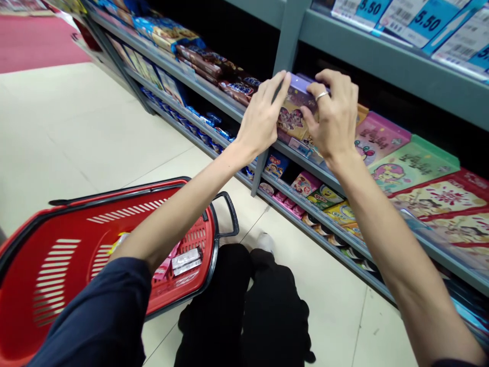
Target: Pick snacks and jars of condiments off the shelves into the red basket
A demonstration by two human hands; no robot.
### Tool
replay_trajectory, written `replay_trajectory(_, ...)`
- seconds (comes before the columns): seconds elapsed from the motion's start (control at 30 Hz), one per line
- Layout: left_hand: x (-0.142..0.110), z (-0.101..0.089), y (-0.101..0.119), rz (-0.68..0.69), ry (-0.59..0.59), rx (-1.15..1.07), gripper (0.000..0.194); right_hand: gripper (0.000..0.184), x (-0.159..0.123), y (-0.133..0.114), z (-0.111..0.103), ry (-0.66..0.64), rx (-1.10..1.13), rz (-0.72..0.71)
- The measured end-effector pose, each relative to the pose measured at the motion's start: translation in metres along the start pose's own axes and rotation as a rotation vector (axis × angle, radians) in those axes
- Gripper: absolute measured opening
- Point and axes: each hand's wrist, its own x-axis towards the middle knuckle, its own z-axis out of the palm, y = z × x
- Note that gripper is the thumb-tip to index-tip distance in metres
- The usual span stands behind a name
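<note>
A purple box (pixel 292 111) with cartoon pony pictures stands at the shelf's front edge, with both hands on it. My left hand (pixel 265 113) presses its fairly straight fingers along the box's left edge. My right hand (pixel 333 114), with a ring on one finger, curls its fingers over the top while the thumb rests on the front. To the right of that hand stand a pink box (pixel 382 135) and a green box (pixel 414 163) in similar style. Brown snack packets (pixel 237 92) lie to the left of my left hand.
A red shopping basket (pixel 72 224) sits on the floor at my left, with a few small packets (pixel 187 261) inside. Its black handle (pixel 229 214) sticks out near my knees. Lower shelves hold small boxes (pixel 324 196). A grey upright post (pixel 290 41) and price tags (pixel 428 23) are above.
</note>
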Motion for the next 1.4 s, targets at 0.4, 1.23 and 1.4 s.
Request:
replay_trajectory(0.4,-0.017,0.032,0.003,0.039,-0.086,0.093,0.05,0.062,0.003,0.008,0.009,-0.086,-0.131,0.123)
replay_trajectory(1.23,-0.019,0.063,0.013,-0.186,-0.265,0.126,0.021,0.029,-0.096,0.018,0.058,-0.104,0.036,0.462)
replay_trajectory(1.4,-0.032,0.047,0.03,-0.181,-0.161,0.06,0.014,0.032,-0.114,-0.004,0.045,-0.053,0.181,0.47)
